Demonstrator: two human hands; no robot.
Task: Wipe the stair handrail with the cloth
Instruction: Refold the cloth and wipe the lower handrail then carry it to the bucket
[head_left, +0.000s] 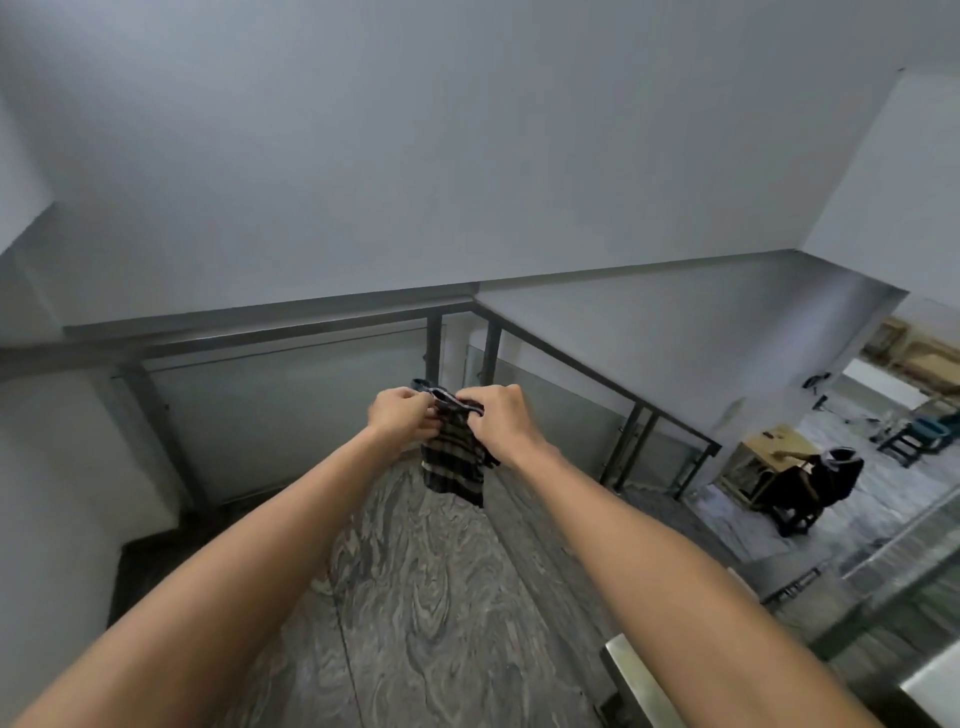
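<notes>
A grey stair landing with a swirly stone floor (415, 597). Both hands, left hand (402, 415) and right hand (496, 418), pinch the striped cloth (454, 460) up top, maybe folding it for wiping. The handrail (291, 332) waits beyond, untouched.

Plain pale grey walls (467, 156) fill the upper half of the view, evenly lit with soft shadows. Underfoot, a landing floor (431, 597) of grey stone with swirling veins runs forward to frosted glass panels (291, 415) set between dark metal posts (434, 348). Down to the right, a lower room opens out, with a wooden table (763, 462), a dark chair (800, 499) and a stool (906, 441) on pale flooring.
</notes>
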